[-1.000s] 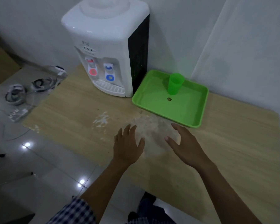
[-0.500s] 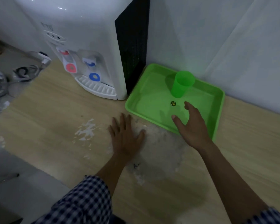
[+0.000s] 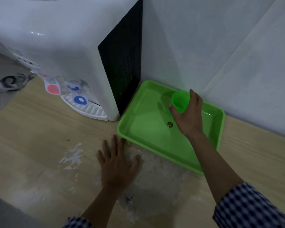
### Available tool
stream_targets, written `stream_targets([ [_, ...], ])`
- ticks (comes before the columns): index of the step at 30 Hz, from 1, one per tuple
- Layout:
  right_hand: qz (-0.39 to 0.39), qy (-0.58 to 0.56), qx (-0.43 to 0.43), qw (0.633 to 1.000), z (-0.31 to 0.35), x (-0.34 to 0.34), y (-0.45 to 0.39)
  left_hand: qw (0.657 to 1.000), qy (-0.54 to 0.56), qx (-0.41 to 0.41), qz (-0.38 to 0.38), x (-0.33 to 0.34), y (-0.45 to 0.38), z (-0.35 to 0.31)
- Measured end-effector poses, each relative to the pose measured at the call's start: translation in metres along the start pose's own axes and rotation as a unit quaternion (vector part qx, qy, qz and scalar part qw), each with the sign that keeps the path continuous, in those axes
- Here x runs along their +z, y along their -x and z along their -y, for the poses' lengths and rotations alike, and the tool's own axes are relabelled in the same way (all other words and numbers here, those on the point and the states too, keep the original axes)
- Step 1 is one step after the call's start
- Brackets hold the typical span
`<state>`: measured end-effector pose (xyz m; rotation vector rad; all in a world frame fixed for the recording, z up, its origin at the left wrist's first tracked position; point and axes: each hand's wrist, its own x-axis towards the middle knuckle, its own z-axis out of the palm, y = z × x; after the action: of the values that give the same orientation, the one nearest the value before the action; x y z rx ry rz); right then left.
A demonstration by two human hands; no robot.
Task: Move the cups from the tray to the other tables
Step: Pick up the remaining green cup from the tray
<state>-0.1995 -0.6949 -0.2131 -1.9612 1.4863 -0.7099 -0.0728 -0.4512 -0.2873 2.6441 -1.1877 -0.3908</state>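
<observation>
Standing on scuffed wooden table (image 3: 31, 129) against white wall (image 3: 204, 38): green tray (image 3: 138, 134).

The cup (image 3: 179, 101) my right hand (image 3: 187, 116) closes on looks like translucent green plastic, and the tray (image 3: 220, 127) under it is smooth, faintly glossy green plastic too. The desk (image 3: 31, 129) under my left hand (image 3: 117, 163) is matt pale wood grain, scuffed with rough whitish patches (image 3: 72, 157). The water dispenser (image 3: 64, 46) has a shiny white plastic shell with a dull black side panel, and my sleeve (image 3: 252, 206) is checked woven cloth.
</observation>
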Motion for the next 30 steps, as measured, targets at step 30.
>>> stream_targets([
  [30, -0.131, -0.093, -0.022, 0.987, 0.012, -0.002, 0.026, 1.0, 0.004, -0.003, 0.001, 0.002, 0.0, 0.005],
])
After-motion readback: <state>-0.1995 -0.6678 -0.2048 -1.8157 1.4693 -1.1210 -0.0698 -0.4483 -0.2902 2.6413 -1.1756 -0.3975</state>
